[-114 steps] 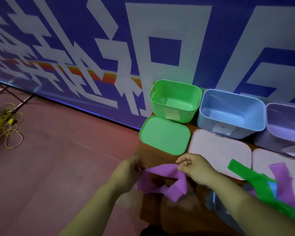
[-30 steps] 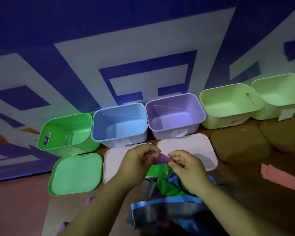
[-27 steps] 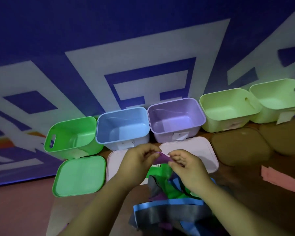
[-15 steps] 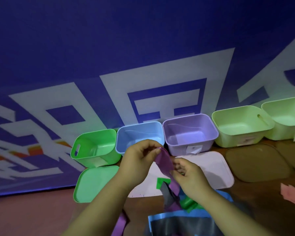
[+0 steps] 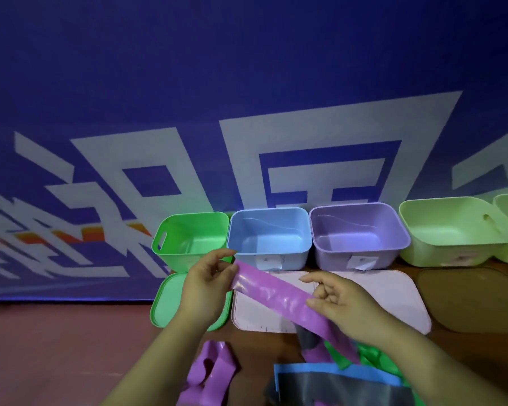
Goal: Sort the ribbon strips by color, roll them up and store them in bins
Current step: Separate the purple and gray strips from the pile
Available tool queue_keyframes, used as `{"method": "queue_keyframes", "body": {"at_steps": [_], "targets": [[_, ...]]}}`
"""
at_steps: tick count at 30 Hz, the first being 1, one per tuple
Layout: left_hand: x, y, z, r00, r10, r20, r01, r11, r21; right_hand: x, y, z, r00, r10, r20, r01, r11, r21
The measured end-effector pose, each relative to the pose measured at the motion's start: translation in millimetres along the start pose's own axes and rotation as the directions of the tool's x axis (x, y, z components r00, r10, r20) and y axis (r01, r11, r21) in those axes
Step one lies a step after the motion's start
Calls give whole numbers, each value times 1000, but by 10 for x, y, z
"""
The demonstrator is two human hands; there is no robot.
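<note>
Purple ribbon strip point(image 5: 272, 295) is stretched between both hands, held above the pale pink lids point(image 5: 393, 300). Left hand point(image 5: 206, 288) pinches the strip's upper end between thumb and fingertips, other fingers loosely curled. Right hand point(image 5: 342, 304) grips lower down, thumb on top, fingers curled under, index finger sticking out a bit. Past my right hand the strip drops into the ribbon pile point(image 5: 335, 382) at the near table edge: green, blue and grey strips mixed together. Second purple strip point(image 5: 211, 373) lies crumpled to the left of the pile, under my left forearm.

Row of bins at the back against the blue banner point(image 5: 247, 83), left to right: green bin point(image 5: 170, 250), blue bin point(image 5: 269, 230), purple bin point(image 5: 358, 227), light green bin point(image 5: 452, 230), one more light green cut off at the right edge. Green lid point(image 5: 165, 306) lies flat in front of the green bin, partly behind my left hand. Brown lid point(image 5: 467, 300) lies in front of the light green bin.
</note>
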State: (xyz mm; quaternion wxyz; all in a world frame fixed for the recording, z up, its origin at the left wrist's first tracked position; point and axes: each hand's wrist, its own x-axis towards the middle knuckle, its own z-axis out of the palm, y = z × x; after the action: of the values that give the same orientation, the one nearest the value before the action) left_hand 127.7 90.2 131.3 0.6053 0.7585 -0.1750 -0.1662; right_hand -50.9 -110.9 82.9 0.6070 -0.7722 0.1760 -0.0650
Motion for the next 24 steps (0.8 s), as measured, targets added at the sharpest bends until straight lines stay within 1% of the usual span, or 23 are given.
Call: {"method": "queue_keyframes", "body": {"at_steps": [2,5,8,11,13,16,21,24], "targets": [[-63,-135,-108,998,-39,-52,39,999,10,1,-29,53,998,17,61,-16,1000,-16],[-159,-344,-302,985,-105,-137,109,994,21,7,4,186,982,86,167,-83,996,-28],[-272,-572,-537,973,-171,-154,180,983,45,20,98,393,957,144,251,-136,989,-52],[-385,-879,-814,957,-214,-193,246,956,159,76,188,657,929,172,329,-136,982,-130],[-464,-1107,-1034,938,-249,-239,297,936,191,130,240,856,911,182,370,-111,972,-207],[-590,-1397,-1346,912,-291,-289,362,902,234,215,318,1177,909,214,358,-110,951,-289],[-750,-1743,-1763,875,-349,-336,428,882,197,409,425,1703,913,234,334,-74,901,-427],[-778,-1929,-2012,846,-382,-372,476,856,203,551,421,2005,921,234,310,-65,879,-472]]}}
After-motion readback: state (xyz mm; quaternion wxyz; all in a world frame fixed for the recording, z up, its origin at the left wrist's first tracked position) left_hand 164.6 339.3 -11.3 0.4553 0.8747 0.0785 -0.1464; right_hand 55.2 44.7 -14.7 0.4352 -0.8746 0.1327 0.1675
